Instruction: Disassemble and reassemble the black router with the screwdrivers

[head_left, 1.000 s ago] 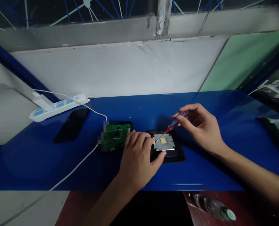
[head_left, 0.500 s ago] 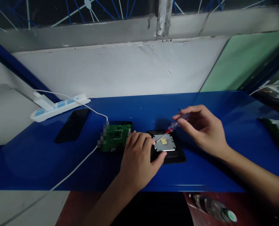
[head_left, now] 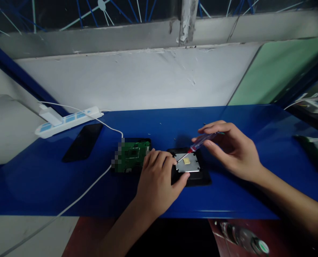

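Observation:
A small black device case [head_left: 202, 177] lies on the blue table [head_left: 228, 200], with a silver metal plate [head_left: 192, 166] and a yellow square pad in it. My left hand [head_left: 156, 182] grips the case's left side, fingers curled over its edge and thumb at the front. My right hand [head_left: 228, 148] pinches a red-handled screwdriver [head_left: 199, 142], slanted down to the left. Its tip rests at the plate's far left corner. A green circuit board [head_left: 133, 154] in a black tray lies just left of my left hand.
A black phone [head_left: 82, 141] lies flat at the left. Behind it sits a white power strip [head_left: 68, 120], whose white cable [head_left: 75, 200] runs across the table and off the front edge. A bottle [head_left: 242, 237] lies below the table at the right.
My right hand has shifted slightly left and lowered the screwdriver handle a little. My left hand and the case have stayed put.

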Demonstrator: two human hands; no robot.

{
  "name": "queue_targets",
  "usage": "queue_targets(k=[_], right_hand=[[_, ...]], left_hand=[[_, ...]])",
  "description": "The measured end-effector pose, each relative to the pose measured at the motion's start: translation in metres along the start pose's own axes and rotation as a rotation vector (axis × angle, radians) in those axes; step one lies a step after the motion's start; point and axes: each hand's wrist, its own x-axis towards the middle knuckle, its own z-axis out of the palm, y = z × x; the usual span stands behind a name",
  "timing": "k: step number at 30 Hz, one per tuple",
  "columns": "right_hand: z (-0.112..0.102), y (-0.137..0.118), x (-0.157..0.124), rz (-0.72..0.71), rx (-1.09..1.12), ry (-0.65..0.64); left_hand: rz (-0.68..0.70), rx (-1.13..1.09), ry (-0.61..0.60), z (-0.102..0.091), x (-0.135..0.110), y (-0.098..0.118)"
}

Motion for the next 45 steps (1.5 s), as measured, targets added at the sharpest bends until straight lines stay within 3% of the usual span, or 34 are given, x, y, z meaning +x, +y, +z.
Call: queue_targets(k=[6,13,17,23,34,39,45], right_hand=[[0.008,-0.011,0.008,-0.049,-0.017,-0.088],[0.025,-0.026,0.037,-0.190,-0.098,-0.256],[0.038,-0.026,0.041,-0.226,-0.053,-0.221],[0.047,-0.019,0.030,-0.107,0.038,-0.108],[0.053,-0.014,0.017,-0.099,-0.037,0.037],[0.056,-0.007,0.017,-0.173,-0.061,0.119],[0.050,-0.008,0.023,-0.260,-0.154,0.105]], left_hand=[[-0.024,-0.009,-0.001,0.000,-0.001,0.000],[-0.055,0.048,0.017,-0.002,0.000,0.002],[-0.079,0.066,0.003,-0.002,-0.001,0.003],[-0.076,0.050,-0.035,-0.001,-0.003,0.002],[-0.074,0.035,-0.045,0.001,-0.004,0.001],[-0.051,0.047,-0.026,0.002,-0.004,0.000],[-0.059,0.076,-0.051,0.003,-0.005,0.000]])
